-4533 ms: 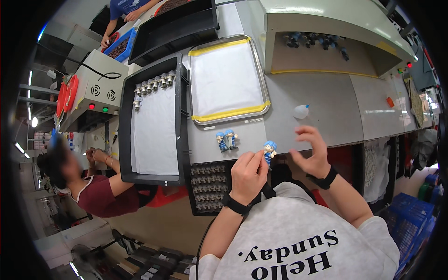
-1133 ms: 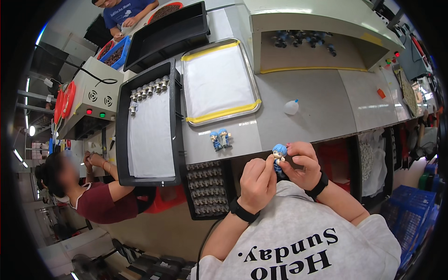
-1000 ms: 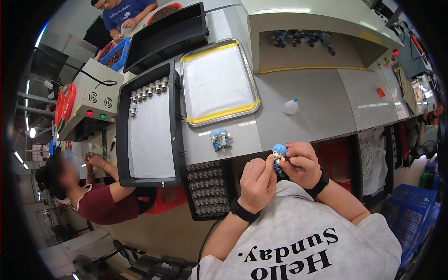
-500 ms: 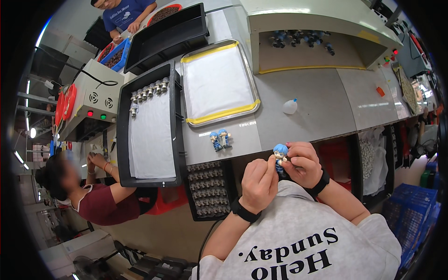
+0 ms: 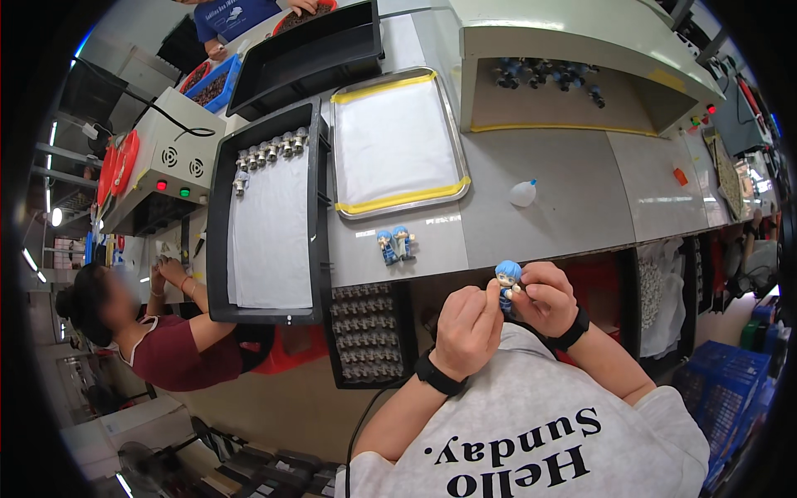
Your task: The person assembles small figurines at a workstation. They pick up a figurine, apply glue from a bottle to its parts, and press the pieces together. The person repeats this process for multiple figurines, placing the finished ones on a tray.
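Both hands meet just off the near edge of the desk (image 5: 548, 195), above the person's lap, with a small blue-haired figure (image 5: 506, 278) pinched between them. The left hand (image 5: 466, 330) has its fingers closed on the figure's lower body from the left; the right hand (image 5: 544, 297) has its fingers curled shut around it from the right, near the head. How the fingertips sit on the small parts is too fine to tell.

To do this well, one hand should hold the body firmly as an anchor while the other does the fine work, pressing straight along the figure rather than twisting, since the head looks large against a thin body. Keeping the figure close to the desk edge would make a dropped piece easier to recover.

Two similar blue figures (image 5: 395, 245) lie side by side on the desk, just below the metal tray (image 5: 398, 141) with yellow edging. A black tray of small parts (image 5: 365, 332) sits nearer, to the left.
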Motion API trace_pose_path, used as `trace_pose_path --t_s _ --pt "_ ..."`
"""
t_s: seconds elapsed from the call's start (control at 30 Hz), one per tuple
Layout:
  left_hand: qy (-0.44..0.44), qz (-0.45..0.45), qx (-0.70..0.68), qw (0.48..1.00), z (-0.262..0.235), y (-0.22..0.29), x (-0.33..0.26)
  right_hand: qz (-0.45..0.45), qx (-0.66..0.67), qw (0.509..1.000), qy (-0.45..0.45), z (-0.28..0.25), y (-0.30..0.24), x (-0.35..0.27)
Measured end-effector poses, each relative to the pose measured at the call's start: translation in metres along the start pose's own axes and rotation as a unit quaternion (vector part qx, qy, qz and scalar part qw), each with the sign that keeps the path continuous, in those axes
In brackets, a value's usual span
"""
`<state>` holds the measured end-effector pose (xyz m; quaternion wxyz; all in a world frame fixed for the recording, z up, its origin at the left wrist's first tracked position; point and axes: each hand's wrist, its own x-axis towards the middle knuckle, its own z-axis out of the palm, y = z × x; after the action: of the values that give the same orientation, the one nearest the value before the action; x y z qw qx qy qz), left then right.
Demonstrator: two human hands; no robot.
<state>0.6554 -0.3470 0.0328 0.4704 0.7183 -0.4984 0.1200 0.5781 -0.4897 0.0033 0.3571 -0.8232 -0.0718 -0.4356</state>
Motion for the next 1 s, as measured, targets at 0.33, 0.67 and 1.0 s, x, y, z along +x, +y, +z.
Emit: trace_pose_path --t_s 0.33,0.67,1.0 --pt "-0.023 -0.189 -0.027 0.981 0.014 -0.006 -0.017 0.344 0.167 0.924 0.000 0.015 -0.010 -0.013" --pt "-0.061 -0.462 -0.293 0.835 0.017 -0.036 -0.033 0.429 0.196 0.882 -0.026 0.023 -0.005 -0.023" --pt "-0.004 -0.496 -0.384 0.779 0.015 -0.044 -0.039 0.426 0.246 0.870 -0.035 0.044 0.005 -0.021"
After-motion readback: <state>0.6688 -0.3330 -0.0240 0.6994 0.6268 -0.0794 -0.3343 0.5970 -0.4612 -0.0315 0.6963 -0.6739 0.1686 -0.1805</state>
